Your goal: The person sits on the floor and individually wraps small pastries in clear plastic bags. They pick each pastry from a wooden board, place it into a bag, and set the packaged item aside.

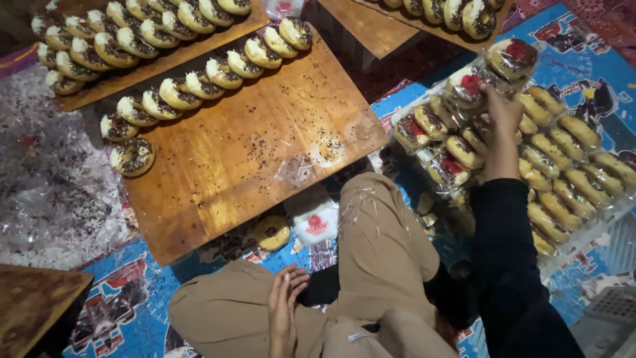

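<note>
Floor setting, patterned blue mat (126, 311) underfoot, person seated cross-legged. Right hand (501, 116) closed loosely on wrapped doughnut (468, 86), over clear tray (599, 229) already mostly filled with wrapped doughnuts. Left hand (283, 308) open, empty, resting on knee. Left of right hand: wooden board (265, 152) holds one row of unwrapped sprinkled doughnuts (205, 76), rest of board bare except stray sprinkles. Judgement: packing well advanced; remaining row plus further boards (165, 59) unwrapped.

The person wears a black long sleeve (510, 265) and tan trousers (377, 265).
</note>
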